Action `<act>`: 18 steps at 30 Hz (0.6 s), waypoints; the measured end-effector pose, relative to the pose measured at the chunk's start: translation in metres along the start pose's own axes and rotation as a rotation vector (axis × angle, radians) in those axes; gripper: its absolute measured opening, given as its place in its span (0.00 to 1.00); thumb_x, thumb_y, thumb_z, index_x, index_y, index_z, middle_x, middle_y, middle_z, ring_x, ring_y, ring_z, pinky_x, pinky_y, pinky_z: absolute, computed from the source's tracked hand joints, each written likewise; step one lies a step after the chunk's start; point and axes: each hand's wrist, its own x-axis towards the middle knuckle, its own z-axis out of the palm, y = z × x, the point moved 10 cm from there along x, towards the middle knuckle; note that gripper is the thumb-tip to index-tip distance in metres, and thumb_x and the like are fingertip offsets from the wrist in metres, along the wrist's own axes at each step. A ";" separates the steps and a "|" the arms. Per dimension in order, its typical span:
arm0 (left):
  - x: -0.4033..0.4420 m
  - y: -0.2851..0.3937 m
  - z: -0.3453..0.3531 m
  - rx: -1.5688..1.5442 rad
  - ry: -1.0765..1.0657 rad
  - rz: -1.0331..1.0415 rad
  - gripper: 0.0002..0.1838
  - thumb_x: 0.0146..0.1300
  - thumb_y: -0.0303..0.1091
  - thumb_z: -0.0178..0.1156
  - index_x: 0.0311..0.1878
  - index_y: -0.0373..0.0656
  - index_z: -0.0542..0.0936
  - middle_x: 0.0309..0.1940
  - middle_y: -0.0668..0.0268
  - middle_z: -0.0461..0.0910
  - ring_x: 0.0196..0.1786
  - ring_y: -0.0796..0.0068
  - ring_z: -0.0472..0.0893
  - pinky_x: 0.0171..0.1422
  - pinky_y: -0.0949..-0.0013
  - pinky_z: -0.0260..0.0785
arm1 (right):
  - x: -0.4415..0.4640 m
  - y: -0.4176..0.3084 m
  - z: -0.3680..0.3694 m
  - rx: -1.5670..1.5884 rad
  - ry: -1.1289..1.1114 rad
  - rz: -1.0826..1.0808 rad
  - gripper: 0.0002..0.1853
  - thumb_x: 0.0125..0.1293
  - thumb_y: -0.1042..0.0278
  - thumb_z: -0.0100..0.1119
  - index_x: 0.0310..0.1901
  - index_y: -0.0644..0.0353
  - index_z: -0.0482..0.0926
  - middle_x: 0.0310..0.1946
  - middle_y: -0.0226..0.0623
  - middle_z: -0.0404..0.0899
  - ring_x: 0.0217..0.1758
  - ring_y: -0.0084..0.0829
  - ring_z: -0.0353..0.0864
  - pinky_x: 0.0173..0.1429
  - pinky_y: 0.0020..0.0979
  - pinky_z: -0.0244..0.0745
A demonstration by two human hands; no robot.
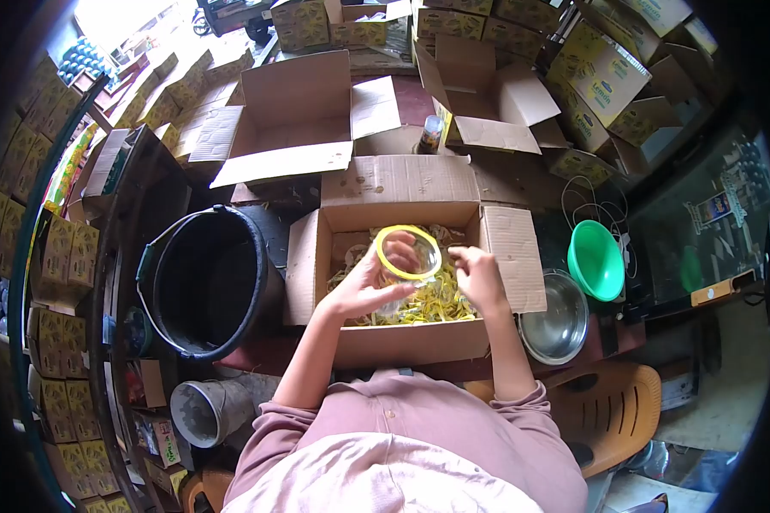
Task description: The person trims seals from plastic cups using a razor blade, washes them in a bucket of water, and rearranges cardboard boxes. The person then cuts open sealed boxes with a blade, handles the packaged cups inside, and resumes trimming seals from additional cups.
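Note:
Over an open cardboard box (pixel 411 342), my left hand (pixel 368 282) is wrapped round a clear round container (pixel 409 252) with a yellow rim, its mouth tilted toward the camera. To its right, my right hand (pixel 479 278) has its fingers bent together just beside the container, and whether anything small is between them is hidden. Yellow and clear strips (pixel 436 303) lie in a heap inside the box, below both hands.
A black bucket (pixel 210 286) stands left of the box, a grey bucket (pixel 205 412) below it. At right are a green bowl (pixel 596 261) and a metal bowl (pixel 556 321). Behind stand open cartons (pixel 295 103) and a small jar (pixel 430 134).

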 end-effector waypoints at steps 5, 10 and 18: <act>-0.004 0.008 -0.017 0.159 0.236 0.142 0.35 0.51 0.28 0.63 0.60 0.41 0.54 0.46 0.61 0.67 0.49 0.70 0.71 0.56 0.67 0.63 | 0.000 -0.039 -0.045 0.320 0.308 0.044 0.11 0.51 0.83 0.58 0.39 0.63 0.79 0.26 0.36 0.77 0.27 0.24 0.77 0.30 0.23 0.72; -0.009 0.027 -0.025 0.286 0.370 0.262 0.36 0.46 0.26 0.67 0.54 0.43 0.53 0.47 0.58 0.67 0.50 0.69 0.71 0.56 0.64 0.65 | -0.008 -0.076 -0.061 0.444 0.434 -0.054 0.10 0.52 0.81 0.60 0.38 0.63 0.79 0.26 0.36 0.76 0.25 0.24 0.75 0.30 0.23 0.71; -0.022 0.040 -0.039 0.379 0.548 0.268 0.38 0.43 0.23 0.67 0.50 0.43 0.50 0.44 0.55 0.68 0.45 0.67 0.74 0.48 0.66 0.69 | -0.020 -0.121 -0.075 0.222 0.459 -0.214 0.12 0.49 0.81 0.61 0.38 0.59 0.80 0.26 0.34 0.74 0.27 0.26 0.74 0.30 0.26 0.69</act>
